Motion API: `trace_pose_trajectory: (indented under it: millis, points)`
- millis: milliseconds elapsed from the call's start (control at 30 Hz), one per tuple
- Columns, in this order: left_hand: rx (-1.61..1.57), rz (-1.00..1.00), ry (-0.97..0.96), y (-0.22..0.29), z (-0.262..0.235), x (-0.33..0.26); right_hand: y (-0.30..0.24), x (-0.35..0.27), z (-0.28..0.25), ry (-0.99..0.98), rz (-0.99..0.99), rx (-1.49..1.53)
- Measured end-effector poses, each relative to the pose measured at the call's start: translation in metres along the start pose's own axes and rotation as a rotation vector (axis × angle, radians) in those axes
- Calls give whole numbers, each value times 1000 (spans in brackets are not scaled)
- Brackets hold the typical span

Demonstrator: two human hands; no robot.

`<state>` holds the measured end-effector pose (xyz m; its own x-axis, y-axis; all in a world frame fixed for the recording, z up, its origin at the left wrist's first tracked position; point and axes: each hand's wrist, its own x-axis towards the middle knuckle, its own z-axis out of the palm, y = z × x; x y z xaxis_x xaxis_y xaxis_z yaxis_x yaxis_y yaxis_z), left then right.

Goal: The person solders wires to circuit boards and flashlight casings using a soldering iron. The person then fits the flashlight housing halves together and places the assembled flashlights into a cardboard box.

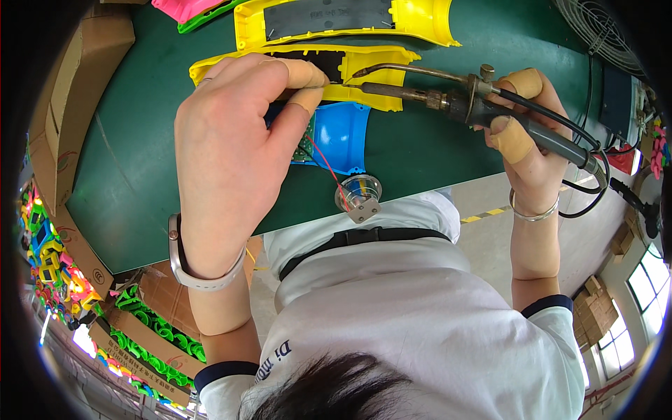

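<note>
My right hand (528, 133) grips a soldering iron (514, 124) with a thin curved metal feed tube (413, 68) clamped along it. The iron's tip points left, close to the fingertips of my left hand (231, 133). That hand is closed in a pinch on what looks like a thin wire, mostly hidden by the fingers. Both hands wear tan finger covers. Beneath the pinch lies a yellow plastic shell (378, 57) with a dark panel. Nearer me is a blue shell (343, 136) with a green circuit board (304, 150), partly covered by my left hand. A red wire (323, 159) runs toward a round metal part (359, 196) at the table edge.
Another yellow shell (420, 21) with a dark panel lies at the back of the green table (434, 154), beside pink and green shells (185, 10). A wire fan guard (595, 28) and a dark box (617, 105) stand at right. Cardboard boxes (91, 84) line the left.
</note>
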<state>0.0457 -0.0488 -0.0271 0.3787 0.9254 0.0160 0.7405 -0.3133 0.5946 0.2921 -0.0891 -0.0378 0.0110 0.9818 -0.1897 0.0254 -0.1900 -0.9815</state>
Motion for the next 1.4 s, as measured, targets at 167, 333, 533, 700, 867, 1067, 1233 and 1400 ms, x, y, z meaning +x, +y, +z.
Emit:
trace_pose_trajectory:
  millis: [167, 333, 533, 700, 867, 1067, 1233, 1400]
  points:
    - [-5, -8, 9, 0, 0, 0, 2, 2, 9, 23, -10, -34]
    - [35, 0, -23, 1, -1, 2, 1, 3, 11, -4, 0, -61]
    - [75, 10, -4, 3, 0, 2, -1, 1, 14, 44, 69, -95]
    - [103, 13, 1, 5, 0, 1, -4, -3, 17, 69, 57, -9]
    - [100, 14, 9, 4, 1, 1, -1, -9, 3, 14, 22, 232]
    - [98, 18, 14, 4, 1, 0, 11, -11, 0, 58, -139, 456]
    - [104, 33, 33, 3, 2, 0, 15, -12, 2, 60, -145, 498]
    - [111, 28, 26, 4, 1, 0, 14, -12, 2, 64, -150, 543]
